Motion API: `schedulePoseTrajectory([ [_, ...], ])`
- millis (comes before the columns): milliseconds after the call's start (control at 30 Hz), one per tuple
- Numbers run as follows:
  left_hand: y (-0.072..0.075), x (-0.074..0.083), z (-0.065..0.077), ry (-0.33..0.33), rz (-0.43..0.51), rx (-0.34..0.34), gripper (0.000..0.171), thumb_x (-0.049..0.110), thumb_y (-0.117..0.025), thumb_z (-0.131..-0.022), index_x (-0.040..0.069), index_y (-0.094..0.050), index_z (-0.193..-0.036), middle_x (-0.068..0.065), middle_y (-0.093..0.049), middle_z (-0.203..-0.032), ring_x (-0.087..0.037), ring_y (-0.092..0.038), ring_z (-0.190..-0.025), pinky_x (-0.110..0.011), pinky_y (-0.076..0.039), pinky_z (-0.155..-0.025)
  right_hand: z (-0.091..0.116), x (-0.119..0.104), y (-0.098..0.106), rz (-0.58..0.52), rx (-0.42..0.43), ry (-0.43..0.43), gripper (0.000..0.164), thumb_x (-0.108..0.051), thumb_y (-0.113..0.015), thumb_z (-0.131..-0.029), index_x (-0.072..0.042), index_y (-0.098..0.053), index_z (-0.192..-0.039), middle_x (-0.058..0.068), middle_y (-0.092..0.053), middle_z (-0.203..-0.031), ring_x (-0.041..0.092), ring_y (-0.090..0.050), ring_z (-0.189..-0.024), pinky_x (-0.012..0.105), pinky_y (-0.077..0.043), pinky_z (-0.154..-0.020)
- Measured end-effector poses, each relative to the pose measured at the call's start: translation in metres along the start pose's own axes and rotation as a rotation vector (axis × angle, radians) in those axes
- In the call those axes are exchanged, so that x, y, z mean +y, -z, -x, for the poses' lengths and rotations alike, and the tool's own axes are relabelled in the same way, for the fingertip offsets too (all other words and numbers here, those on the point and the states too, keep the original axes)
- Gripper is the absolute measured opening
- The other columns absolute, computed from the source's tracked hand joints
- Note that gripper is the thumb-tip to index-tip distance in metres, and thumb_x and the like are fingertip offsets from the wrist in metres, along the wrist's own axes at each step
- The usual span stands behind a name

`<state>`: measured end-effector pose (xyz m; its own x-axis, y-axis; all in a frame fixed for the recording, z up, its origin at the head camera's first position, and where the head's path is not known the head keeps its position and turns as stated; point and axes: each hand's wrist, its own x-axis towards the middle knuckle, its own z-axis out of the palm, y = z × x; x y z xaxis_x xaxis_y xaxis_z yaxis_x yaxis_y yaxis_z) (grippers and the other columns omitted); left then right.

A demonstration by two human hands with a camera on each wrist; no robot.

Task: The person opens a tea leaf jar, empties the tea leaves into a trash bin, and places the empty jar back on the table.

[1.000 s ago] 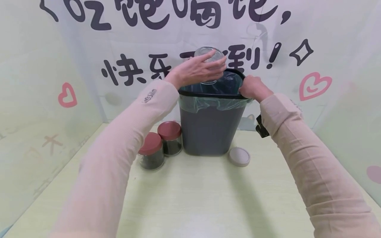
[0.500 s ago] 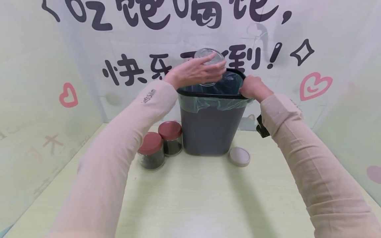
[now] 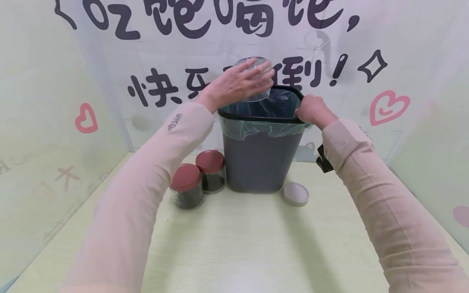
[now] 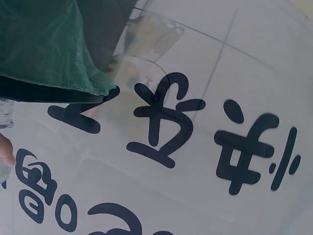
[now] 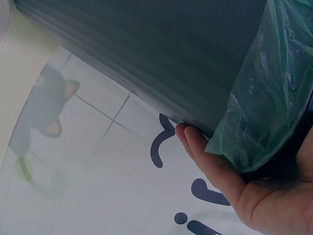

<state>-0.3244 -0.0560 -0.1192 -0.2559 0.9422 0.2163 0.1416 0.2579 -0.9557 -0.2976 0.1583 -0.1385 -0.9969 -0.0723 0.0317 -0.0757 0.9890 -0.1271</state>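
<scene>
My left hand (image 3: pixel 242 83) grips a clear jar (image 3: pixel 259 97) over the mouth of a dark grey trash bin (image 3: pixel 260 167). The jar appears turned bottom up, and my fingers cover much of it. In the left wrist view only a sliver of that jar shows at the left edge, beside a fingertip. A green bag (image 3: pixel 242 129) lines the bin and folds over its black rim. On the bin's right side my right hand (image 3: pixel 314 110) holds the rim, thumb side hidden; in the right wrist view its fingers (image 5: pixel 210 166) lie along the outer wall below the bag's edge.
Two jars with red lids, one nearer (image 3: pixel 187 181) and one behind (image 3: pixel 211 165), stand left of the bin with dark contents. A round pale lid (image 3: pixel 296 194) lies at the bin's right foot. A printed cloth wall (image 3: pixel 165 122) rises close behind.
My left hand has shifted slightly left and up with the jar, and its wrist has turned a little. The right hand keeps its hold on the rim.
</scene>
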Motion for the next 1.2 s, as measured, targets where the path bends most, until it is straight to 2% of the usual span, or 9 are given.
schedulePoseTrajectory([
  [100, 0.0, -0.001, 0.002, 0.125, 0.153, 0.023, 0.057, -0.01, -0.048, -0.084, 0.011, -0.034, -0.136, -0.011, -0.034, -0.139, -0.027, -0.028, -0.129, -0.038, -0.023, -0.105, 0.001, 0.0, 0.0, -0.019, 0.012, -0.005, 0.036, -0.012, -0.037, -0.085, 0.019, -0.049, -0.1, 0.031, -0.049, -0.106, 0.043, -0.046, -0.096, 0.047, -0.037, -0.088],
  [233, 0.001, -0.001, 0.004, 0.355, 0.391, 0.079, 0.052, -0.012, -0.044, -0.083, 0.007, -0.039, -0.132, -0.015, -0.037, -0.136, -0.031, -0.03, -0.127, -0.038, -0.025, -0.105, 0.002, 0.001, -0.002, -0.059, 0.042, -0.016, 0.035, -0.012, -0.036, -0.084, 0.018, -0.05, -0.097, 0.029, -0.05, -0.101, 0.042, -0.047, -0.093, 0.046, -0.04, -0.083],
  [400, 0.004, 0.0, 0.006, 0.612, 0.648, 0.105, 0.06, -0.011, -0.053, -0.072, 0.002, -0.039, -0.129, -0.019, -0.039, -0.132, -0.033, -0.03, -0.124, -0.036, -0.028, -0.103, 0.003, 0.002, -0.005, -0.13, 0.06, -0.049, 0.035, -0.016, -0.036, -0.087, 0.014, -0.051, -0.094, 0.022, -0.048, -0.091, 0.038, -0.046, -0.088, 0.042, -0.041, -0.075],
  [500, 0.006, 0.0, 0.009, 0.717, 0.775, 0.077, 0.067, -0.007, -0.06, -0.067, 0.001, -0.038, -0.129, -0.019, -0.039, -0.13, -0.033, -0.029, -0.121, -0.034, -0.027, -0.103, 0.004, 0.003, -0.007, -0.151, 0.069, -0.055, 0.036, -0.02, -0.036, -0.09, 0.012, -0.051, -0.093, 0.022, -0.047, -0.092, 0.038, -0.046, -0.09, 0.042, -0.041, -0.076],
  [633, 0.008, 0.0, 0.013, 0.849, 0.947, 0.018, 0.074, 0.006, -0.071, -0.067, 0.001, -0.035, -0.131, -0.017, -0.038, -0.131, -0.031, -0.029, -0.12, -0.031, -0.025, -0.103, 0.004, 0.004, -0.009, -0.174, 0.079, -0.051, 0.037, -0.023, -0.034, -0.092, 0.01, -0.051, -0.088, 0.022, -0.047, -0.092, 0.039, -0.046, -0.092, 0.044, -0.04, -0.078],
  [767, 0.011, 0.001, 0.017, 1.013, 1.114, -0.031, 0.081, 0.015, -0.076, -0.065, 0.002, -0.033, -0.133, -0.014, -0.039, -0.132, -0.028, -0.031, -0.119, -0.03, -0.027, -0.1, 0.006, 0.004, -0.011, -0.208, 0.08, -0.069, 0.038, -0.025, -0.033, -0.093, 0.008, -0.05, -0.086, 0.02, -0.046, -0.09, 0.038, -0.046, -0.092, 0.044, -0.04, -0.078],
  [900, 0.014, 0.001, 0.023, 1.174, 1.258, -0.016, 0.083, 0.019, -0.077, -0.064, 0.003, -0.034, -0.132, -0.012, -0.042, -0.13, -0.024, -0.035, -0.118, -0.029, -0.027, -0.098, 0.007, 0.005, -0.012, -0.248, 0.083, -0.094, 0.04, -0.027, -0.032, -0.094, 0.009, -0.049, -0.093, 0.022, -0.047, -0.094, 0.038, -0.046, -0.095, 0.044, -0.04, -0.08],
  [1067, 0.02, 0.0, 0.032, 1.375, 1.411, -0.002, 0.085, 0.027, -0.078, -0.063, 0.009, -0.032, -0.133, -0.005, -0.044, -0.128, -0.016, -0.039, -0.115, -0.022, -0.034, -0.092, 0.009, 0.006, -0.012, -0.256, 0.093, -0.105, 0.048, -0.028, -0.03, -0.094, 0.015, -0.045, -0.108, 0.03, -0.045, -0.111, 0.042, -0.043, -0.105, 0.047, -0.038, -0.087],
  [1200, 0.025, 0.001, 0.045, 1.491, 1.495, 0.011, 0.085, 0.032, -0.078, -0.064, 0.012, -0.032, -0.133, -0.003, -0.044, -0.128, -0.013, -0.041, -0.113, -0.021, -0.036, -0.09, 0.008, 0.006, -0.014, -0.273, 0.109, -0.109, 0.047, -0.03, -0.029, -0.094, 0.014, -0.045, -0.104, 0.029, -0.046, -0.109, 0.041, -0.044, -0.103, 0.047, -0.039, -0.086],
])
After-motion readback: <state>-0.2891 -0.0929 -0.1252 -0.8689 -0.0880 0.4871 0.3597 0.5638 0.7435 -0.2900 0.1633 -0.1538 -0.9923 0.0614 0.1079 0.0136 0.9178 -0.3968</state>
